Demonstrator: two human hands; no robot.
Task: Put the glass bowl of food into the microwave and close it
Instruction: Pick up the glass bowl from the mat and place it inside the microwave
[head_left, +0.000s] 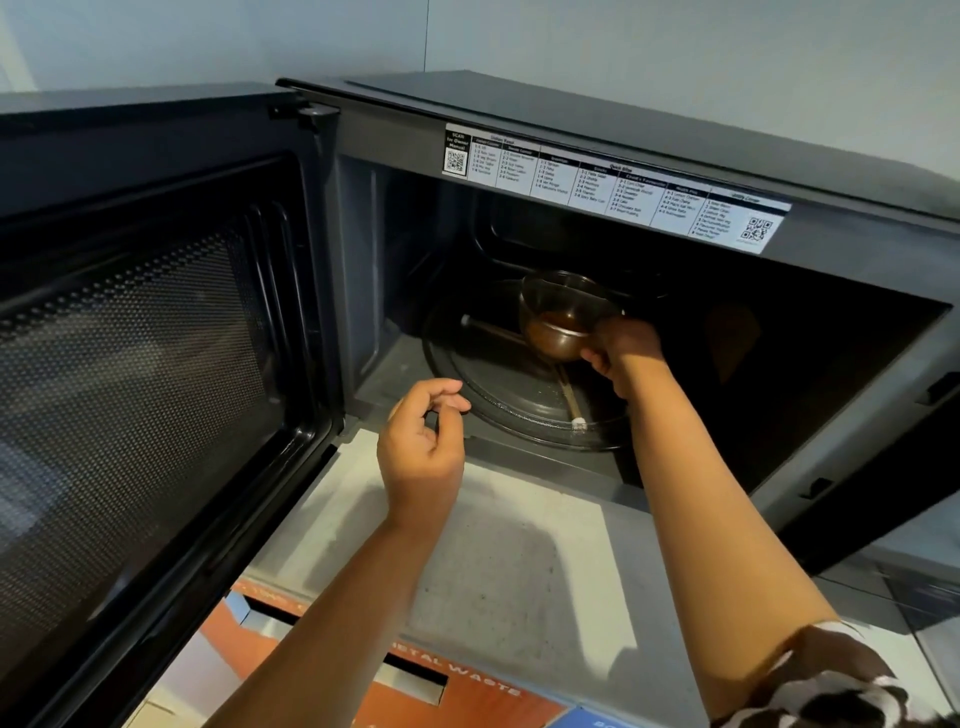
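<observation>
A small glass bowl (558, 317) with brown food in it is inside the black microwave (571, 130), held a little above the round glass turntable (498, 384). My right hand (621, 348) reaches into the cavity and grips the bowl at its right rim. My left hand (423, 441) hovers in front of the cavity's lower left corner, holding nothing, fingers loosely curled. The microwave door (145, 353) is swung fully open to the left, its mesh window facing me.
The microwave stands on a pale counter (519, 561). Below its front edge are orange and blue bin panels, one marked METAL WASTE (457, 675). A white instruction sticker (613, 187) runs along the top of the cavity opening. A plain wall is behind.
</observation>
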